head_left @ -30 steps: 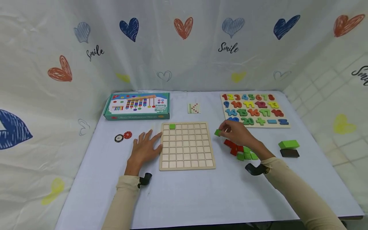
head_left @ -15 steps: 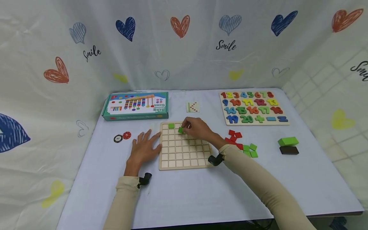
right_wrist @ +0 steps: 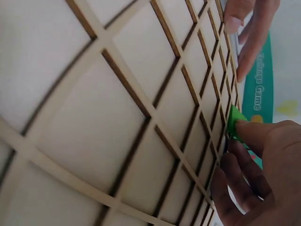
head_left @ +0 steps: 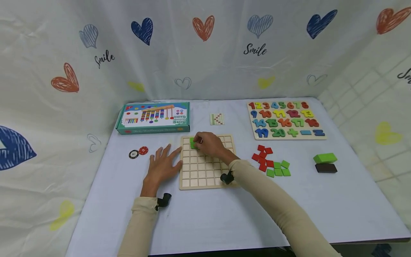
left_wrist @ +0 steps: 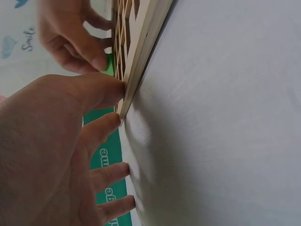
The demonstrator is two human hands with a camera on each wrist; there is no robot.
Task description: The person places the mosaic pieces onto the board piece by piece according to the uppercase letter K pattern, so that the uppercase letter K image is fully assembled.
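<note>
A wooden grid board [head_left: 208, 167] lies in the middle of the table. My left hand [head_left: 162, 165] lies flat on the table with straight fingers [left_wrist: 101, 92] touching the board's left edge [left_wrist: 138, 61]. My right hand [head_left: 207, 142] reaches over the board's far rows and pinches a green tile [head_left: 192, 143] at the far left cells. In the right wrist view the fingertips [right_wrist: 251, 134] hold the green tile [right_wrist: 234, 123] against the grid [right_wrist: 141, 108]. Whether a second green tile lies under it I cannot tell. The green tile [left_wrist: 109, 66] also shows past the thumb.
Loose red and green tiles [head_left: 270, 163] lie right of the board. A green block [head_left: 325, 157] sits on a dark block [head_left: 325, 168] further right. Behind are a number puzzle [head_left: 285, 119], a small pattern card [head_left: 217, 119] and a teal game box [head_left: 154, 117]. Two poker chips [head_left: 138, 152] lie left.
My right hand carried a green tile from beside the loose pile leftward over the board to its far left cells. The left hand stayed in place.
</note>
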